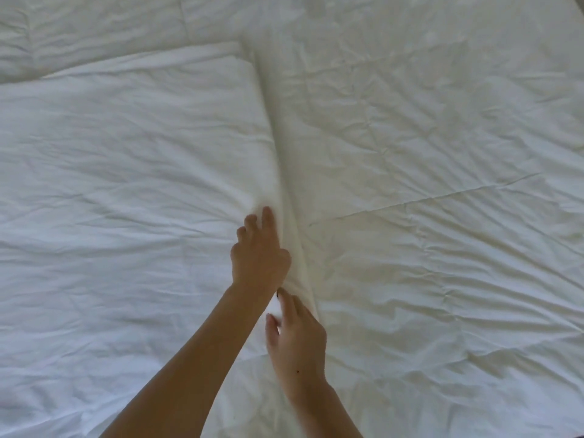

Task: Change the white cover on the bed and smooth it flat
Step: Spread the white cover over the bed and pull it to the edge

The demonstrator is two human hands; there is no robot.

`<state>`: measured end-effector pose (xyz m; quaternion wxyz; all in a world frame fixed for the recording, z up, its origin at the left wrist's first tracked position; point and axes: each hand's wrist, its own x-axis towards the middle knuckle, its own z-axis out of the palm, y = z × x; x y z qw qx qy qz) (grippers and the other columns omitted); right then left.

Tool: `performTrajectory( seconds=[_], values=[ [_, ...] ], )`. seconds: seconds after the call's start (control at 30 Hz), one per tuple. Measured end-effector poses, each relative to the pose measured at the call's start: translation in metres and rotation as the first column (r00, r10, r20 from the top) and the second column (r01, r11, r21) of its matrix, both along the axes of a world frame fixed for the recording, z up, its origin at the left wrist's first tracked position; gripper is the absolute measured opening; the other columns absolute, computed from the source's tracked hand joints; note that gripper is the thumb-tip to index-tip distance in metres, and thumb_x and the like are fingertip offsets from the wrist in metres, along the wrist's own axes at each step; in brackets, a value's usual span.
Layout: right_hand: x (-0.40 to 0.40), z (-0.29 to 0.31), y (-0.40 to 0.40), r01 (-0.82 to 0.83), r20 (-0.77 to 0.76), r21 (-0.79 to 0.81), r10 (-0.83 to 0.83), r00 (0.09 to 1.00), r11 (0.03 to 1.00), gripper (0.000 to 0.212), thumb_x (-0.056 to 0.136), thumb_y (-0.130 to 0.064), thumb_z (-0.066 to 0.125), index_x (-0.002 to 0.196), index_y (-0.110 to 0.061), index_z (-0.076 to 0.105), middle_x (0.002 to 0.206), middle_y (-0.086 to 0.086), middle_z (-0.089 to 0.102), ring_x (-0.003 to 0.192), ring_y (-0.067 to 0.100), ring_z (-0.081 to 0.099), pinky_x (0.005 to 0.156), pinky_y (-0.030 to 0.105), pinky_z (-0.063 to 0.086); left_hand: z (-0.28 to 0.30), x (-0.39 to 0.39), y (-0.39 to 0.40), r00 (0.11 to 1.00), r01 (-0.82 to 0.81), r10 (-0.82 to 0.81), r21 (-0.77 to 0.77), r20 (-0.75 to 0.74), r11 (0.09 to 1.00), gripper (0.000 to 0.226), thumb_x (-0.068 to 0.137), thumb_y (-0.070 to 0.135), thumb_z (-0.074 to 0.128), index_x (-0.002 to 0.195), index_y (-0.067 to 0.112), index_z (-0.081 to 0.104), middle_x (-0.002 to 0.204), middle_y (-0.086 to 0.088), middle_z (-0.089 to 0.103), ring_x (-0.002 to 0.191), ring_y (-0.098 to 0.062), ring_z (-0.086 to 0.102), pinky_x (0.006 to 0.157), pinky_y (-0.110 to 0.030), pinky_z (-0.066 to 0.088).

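hands: 2 | left hand (259,252) grip pinches cover edge (286,197) | right hand (297,343) likewise | white cover (126,184): 1

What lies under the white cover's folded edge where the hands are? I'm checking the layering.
The white cover overlaps a creamy quilted layer, visible to its right. Whatever lies under the cover itself is hidden.

A raised fold (278,147) in the white cover (126,184) runs from upper centre of the frame down to lower centre, the one ridge in the way. The left hand (260,254) and right hand (297,343) both sit on it at centre. To its left and right the cloth lies low and wrinkled, open for a hand to sweep across.
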<state>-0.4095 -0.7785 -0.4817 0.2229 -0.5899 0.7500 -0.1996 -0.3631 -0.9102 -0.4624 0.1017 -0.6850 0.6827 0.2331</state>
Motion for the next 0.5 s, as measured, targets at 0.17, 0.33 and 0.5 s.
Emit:
performTrajectory(
  seconds=[0.17, 0.33, 0.5],
  values=[
    [-0.012, 0.007, 0.006, 0.071, 0.112, -0.212, -0.047, 0.993, 0.975, 0.021, 0.085, -0.03, 0.059, 0.1, -0.018, 0.066, 0.096, -0.005, 0.065, 0.089, 0.011, 0.06, 0.077, 0.024, 0.051, 0.009, 0.059, -0.007, 0.932, -0.341, 0.341, 0.023, -0.12, 0.94, 0.03, 0.081, 0.006, 0.05, 0.11, 0.01, 0.052, 0.086, -0.007, 0.058, 0.081, -0.032, 0.053, 0.069, -0.034, 0.038],
    [-0.009, 0.021, -0.019, 0.456, 0.458, 0.392, -0.6, 0.656, 0.799, 0.062, 0.085, -0.045, 0.064, 0.139, -0.023, 0.042, 0.13, -0.009, 0.05, 0.119, 0.007, 0.048, 0.102, 0.03, 0.042, 0.0, 0.093, 0.008, 0.81, -0.548, 0.56, 0.114, -0.175, 0.829, 0.018, 0.082, 0.012, 0.052, 0.1, 0.009, 0.057, 0.079, -0.004, 0.059, 0.078, -0.031, 0.058, 0.07, -0.036, 0.048],
    [-0.007, 0.018, -0.042, 0.38, 0.528, 0.583, -0.69, 0.495, 0.718, 0.039, 0.079, -0.009, 0.065, 0.117, -0.014, 0.061, 0.099, -0.001, 0.068, 0.087, 0.017, 0.065, 0.073, 0.03, 0.054, 0.012, 0.073, 0.015, 0.605, -0.458, 0.585, 0.364, -0.541, 0.811, 0.036, 0.087, 0.027, 0.061, 0.12, 0.015, 0.053, 0.101, -0.007, 0.065, 0.087, -0.025, 0.065, 0.073, -0.043, 0.058]
  ],
)
